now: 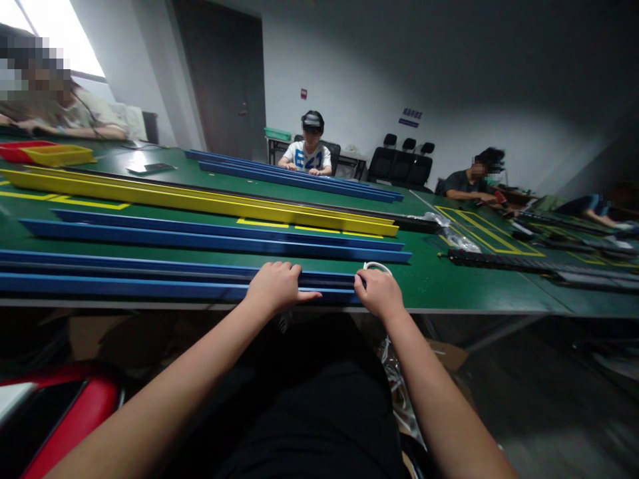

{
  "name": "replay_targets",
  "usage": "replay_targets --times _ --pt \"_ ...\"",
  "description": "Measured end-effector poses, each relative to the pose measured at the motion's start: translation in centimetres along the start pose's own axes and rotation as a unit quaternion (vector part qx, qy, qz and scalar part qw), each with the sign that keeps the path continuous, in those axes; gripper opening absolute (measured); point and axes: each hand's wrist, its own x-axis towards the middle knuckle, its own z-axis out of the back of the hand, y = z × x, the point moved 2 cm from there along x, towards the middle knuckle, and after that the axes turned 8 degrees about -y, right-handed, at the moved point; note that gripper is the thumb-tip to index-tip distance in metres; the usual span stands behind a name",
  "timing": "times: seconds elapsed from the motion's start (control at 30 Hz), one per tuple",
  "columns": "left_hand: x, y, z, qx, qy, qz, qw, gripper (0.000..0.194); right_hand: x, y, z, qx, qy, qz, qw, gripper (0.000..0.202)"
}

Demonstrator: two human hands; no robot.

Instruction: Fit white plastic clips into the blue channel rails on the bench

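Observation:
A long blue channel (pixel 150 285) lies along the front edge of the green table, with a dark strip inside it. My left hand (pixel 277 287) is on this channel near its right part, fingers curled over it and thumb stretched to the right along the front wall. At the channel's right end my right hand (pixel 379 291) is closed, thumb and fingers pinched at the tip of the dark strip. A white cable loop (pixel 378 267) shows just behind my right hand. What lies under my left fingers is hidden.
Behind lie another blue channel (pixel 224 237), a yellow channel (pixel 200 199) and more blue channels (pixel 299 178). Red and yellow trays (pixel 62 156) stand at the far left. A black strip (pixel 524 263) lies at the right. Several people sit around the green table (pixel 479 289).

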Motion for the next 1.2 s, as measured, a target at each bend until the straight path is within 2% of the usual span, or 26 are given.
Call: replay_targets --times 0.13,0.2,0.27,0.33,0.43,0.5,0.6,0.73,0.8,0.9,0.97,1.03,1.13,1.2 --pt "-0.2 0.1 -0.5 -0.005 0.003 -0.001 1.0 0.083 -0.1 -0.2 -0.4 0.025 0.011 0.001 1.0 0.042" --pt "-0.2 0.2 -0.6 -0.011 0.005 -0.005 1.0 0.082 0.2 -1.0 -0.5 0.07 0.027 0.013 0.997 0.042" --pt "-0.3 0.5 -0.6 -0.019 0.011 -0.011 1.0 0.079 0.6 -2.7 -0.5 0.136 0.043 0.017 0.99 0.044" --pt "-0.5 0.9 -0.5 -0.03 0.018 -0.019 0.999 0.074 0.8 -5.5 -0.7 0.184 0.036 -0.03 0.982 0.045" --pt "-0.7 1.7 -0.5 -0.044 0.021 -0.035 0.998 0.07 0.6 -10.1 -1.6 0.141 0.078 -0.103 0.982 0.037" --pt "-1.0 2.4 -0.4 -0.044 0.021 -0.041 0.998 0.07 0.2 -12.0 -2.3 0.098 0.132 -0.053 0.985 0.031" --pt "-1.5 3.9 -0.3 -0.034 0.023 -0.04 0.998 0.073 -0.2 -12.8 -2.9 0.072 0.142 -0.011 0.987 0.029" --pt "-2.2 6.8 0.0 -0.017 0.029 -0.03 0.999 0.078 -0.1 -11.9 -2.9 0.056 0.146 -0.02 0.988 0.016" --pt "-2.5 8.2 0.2 -0.005 0.04 -0.017 0.999 0.082 0.3 -11.6 -2.5 0.041 0.134 -0.065 0.988 0.019" --pt "-2.7 9.3 0.4 0.016 0.057 -0.003 0.998 0.084 1.5 -10.3 -1.1 0.026 0.079 -0.136 0.987 0.027" --pt "-2.7 9.4 0.5 0.034 0.055 0.0 0.998 0.082 2.3 -8.0 -0.2 0.028 0.065 -0.141 0.987 0.031" --pt "-2.8 9.1 0.6 0.047 0.045 0.001 0.998 0.081 2.8 -4.5 0.3 0.041 0.064 -0.125 0.989 0.033" --pt "-2.8 8.6 0.7 0.049 0.038 0.006 0.998 0.08 2.8 1.3 -0.1 0.052 0.077 -0.08 0.992 0.032" --pt "-2.8 8.4 0.8 0.043 0.041 0.015 0.998 0.08 2.4 3.8 -0.7 0.021 0.065 -0.053 0.996 0.029"
